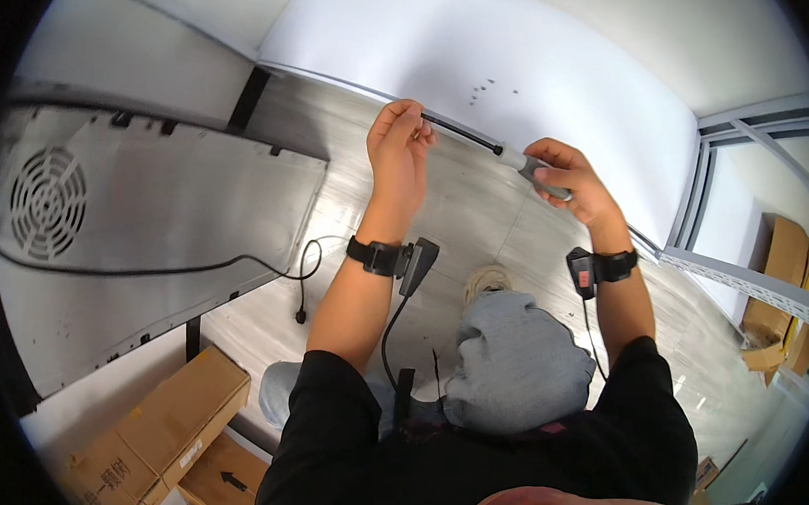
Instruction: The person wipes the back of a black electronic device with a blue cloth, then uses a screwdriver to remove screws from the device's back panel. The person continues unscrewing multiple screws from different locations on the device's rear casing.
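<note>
A screwdriver (511, 156) with a grey and white handle and a long black shaft is held up between my hands, slanting down to the right. My right hand (581, 185) is closed around the handle. At the other end, my left hand (397, 158) pinches the shaft's tip between thumb and fingers. Whether a screw is on the tip is hidden by those fingers. Beyond the shaft, several small dark screws (481, 88) lie scattered on a white tabletop (587, 69).
On the left stands a grey metal case (173, 201) with a round vent and a black cable (163, 271) across it. Cardboard boxes (175, 415) are stacked below it. A metal rack (744, 276) with an open carton (783, 260) is at right.
</note>
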`<control>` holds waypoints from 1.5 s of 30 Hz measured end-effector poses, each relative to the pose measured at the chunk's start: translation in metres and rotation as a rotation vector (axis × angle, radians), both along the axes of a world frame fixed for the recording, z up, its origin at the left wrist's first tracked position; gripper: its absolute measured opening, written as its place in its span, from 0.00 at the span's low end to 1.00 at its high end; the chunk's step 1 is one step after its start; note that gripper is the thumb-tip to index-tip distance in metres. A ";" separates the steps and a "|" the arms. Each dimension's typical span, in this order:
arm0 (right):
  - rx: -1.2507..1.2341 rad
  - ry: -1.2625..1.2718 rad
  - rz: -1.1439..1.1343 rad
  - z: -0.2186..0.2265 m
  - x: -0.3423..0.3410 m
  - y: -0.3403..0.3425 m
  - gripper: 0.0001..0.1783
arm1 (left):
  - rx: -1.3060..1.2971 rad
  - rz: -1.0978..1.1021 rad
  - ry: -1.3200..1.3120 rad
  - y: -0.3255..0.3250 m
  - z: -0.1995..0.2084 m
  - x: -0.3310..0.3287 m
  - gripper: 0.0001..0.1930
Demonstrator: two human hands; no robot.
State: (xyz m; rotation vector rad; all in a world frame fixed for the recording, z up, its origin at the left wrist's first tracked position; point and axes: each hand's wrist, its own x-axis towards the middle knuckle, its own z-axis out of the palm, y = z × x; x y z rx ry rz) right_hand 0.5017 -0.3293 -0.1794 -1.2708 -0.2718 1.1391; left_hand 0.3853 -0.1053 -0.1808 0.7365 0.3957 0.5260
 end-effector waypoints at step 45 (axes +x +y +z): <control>0.110 -0.388 0.314 0.002 0.004 0.123 0.16 | 0.661 0.158 0.229 0.041 -0.001 -0.098 0.18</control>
